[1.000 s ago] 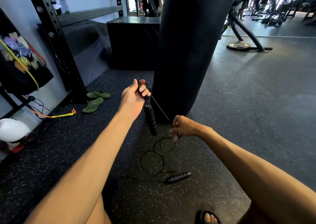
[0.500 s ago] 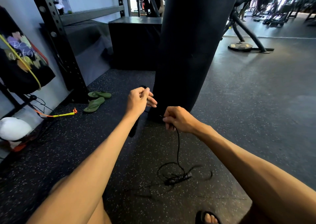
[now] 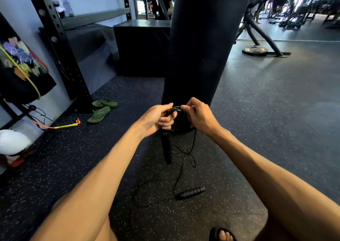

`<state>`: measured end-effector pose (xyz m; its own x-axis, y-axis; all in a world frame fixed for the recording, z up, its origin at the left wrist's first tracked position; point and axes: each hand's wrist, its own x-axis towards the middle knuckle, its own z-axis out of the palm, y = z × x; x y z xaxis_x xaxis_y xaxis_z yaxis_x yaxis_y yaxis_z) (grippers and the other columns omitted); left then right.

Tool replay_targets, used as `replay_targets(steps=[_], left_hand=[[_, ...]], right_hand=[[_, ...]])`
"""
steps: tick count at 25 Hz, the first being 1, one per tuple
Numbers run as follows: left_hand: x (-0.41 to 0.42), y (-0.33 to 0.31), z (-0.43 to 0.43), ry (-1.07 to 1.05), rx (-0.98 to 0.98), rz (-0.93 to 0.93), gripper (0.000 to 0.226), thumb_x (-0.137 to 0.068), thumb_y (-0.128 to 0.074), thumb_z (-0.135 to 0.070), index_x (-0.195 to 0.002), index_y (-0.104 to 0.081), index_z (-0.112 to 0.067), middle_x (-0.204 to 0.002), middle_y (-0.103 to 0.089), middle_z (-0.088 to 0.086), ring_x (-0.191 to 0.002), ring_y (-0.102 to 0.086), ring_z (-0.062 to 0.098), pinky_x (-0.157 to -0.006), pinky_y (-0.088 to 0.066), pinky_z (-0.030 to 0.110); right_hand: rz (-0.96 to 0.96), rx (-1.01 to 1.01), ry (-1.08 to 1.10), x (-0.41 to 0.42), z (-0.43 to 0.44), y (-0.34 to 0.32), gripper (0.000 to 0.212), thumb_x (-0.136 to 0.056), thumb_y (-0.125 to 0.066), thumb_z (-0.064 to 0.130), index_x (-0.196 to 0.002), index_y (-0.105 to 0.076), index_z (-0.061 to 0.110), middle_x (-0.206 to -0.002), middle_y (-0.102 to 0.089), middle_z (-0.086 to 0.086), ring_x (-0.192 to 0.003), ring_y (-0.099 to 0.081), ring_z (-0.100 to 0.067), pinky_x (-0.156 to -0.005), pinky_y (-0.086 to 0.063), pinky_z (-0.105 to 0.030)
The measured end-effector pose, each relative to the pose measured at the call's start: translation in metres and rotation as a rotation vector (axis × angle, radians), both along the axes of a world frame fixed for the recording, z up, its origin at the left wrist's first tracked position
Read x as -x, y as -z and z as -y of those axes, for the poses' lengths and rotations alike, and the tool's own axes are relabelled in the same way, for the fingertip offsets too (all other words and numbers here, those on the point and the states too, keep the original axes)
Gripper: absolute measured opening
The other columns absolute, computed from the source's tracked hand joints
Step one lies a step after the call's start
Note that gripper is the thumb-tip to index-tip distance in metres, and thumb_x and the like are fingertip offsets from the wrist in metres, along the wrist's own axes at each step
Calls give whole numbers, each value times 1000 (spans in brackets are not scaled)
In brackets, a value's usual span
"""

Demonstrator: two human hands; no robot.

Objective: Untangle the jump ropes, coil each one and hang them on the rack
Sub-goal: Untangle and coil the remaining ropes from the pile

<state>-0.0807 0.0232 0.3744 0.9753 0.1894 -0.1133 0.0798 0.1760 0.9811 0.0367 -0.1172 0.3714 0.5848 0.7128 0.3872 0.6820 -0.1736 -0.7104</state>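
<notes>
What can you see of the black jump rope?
The black jump rope is a thin glossy cord with two black handles. The left hand and right hand grip its gathered loops. One handle dangles below the left hand; the other, ribbed, lies on the speckled floor, loose cord trailing to it.

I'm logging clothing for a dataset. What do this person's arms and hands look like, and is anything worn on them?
The left forearm and right forearm are bare, with no sleeves in view. The left hand and right hand wear no gloves. No watch, bracelet or ring shows on the sides visible.
</notes>
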Motion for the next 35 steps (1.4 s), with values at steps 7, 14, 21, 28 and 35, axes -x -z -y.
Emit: replay_targets(steps=[7,14,21,28,35], left_hand=[[-4,-4,-3,-176,412,236,36,-104,-35,-31,-83,-54,-8,-52,-22,-6,-44,-19,8,-49,-23,24],[-6,0,-28,-634,415,400,40,-105,-37,-27,-89,-61,0,-54,-43,-1,-47,-39,12,-56,-35,27],[-2,10,-30,-725,-441,255,38,-103,-42,-27,-88,-64,0,-62,-69,13,-56,-68,29,-59,-56,34],[3,9,-10,-387,-668,-16,38,-103,-45,-24,-81,-64,1,-63,-69,18,-48,-67,22,-48,-49,23],[6,-3,2,-33,-292,-83,47,-105,-33,-29,-75,-57,-2,-44,-28,-2,-38,-22,12,-46,-25,26]], right_hand=[[-436,193,-127,1,0,16,35,-105,-36,36,-87,-44,8,-62,-66,-18,-53,-65,-31,-52,-49,-34],[-450,659,-339,10,12,32,24,-100,-54,19,-86,-61,1,-89,-75,-22,-84,-75,-28,-66,-55,-28],[-242,391,-369,16,4,20,11,-97,-57,12,-86,-55,10,-71,-69,-9,-60,-68,-17,-58,-56,-31],[69,228,-242,11,1,0,17,-99,-53,19,-83,-60,19,-67,-63,2,-56,-56,-6,-55,-46,-21],[101,45,-167,2,4,-4,19,-100,-50,18,-81,-55,16,-63,-56,3,-52,-50,-8,-49,-41,-25]])
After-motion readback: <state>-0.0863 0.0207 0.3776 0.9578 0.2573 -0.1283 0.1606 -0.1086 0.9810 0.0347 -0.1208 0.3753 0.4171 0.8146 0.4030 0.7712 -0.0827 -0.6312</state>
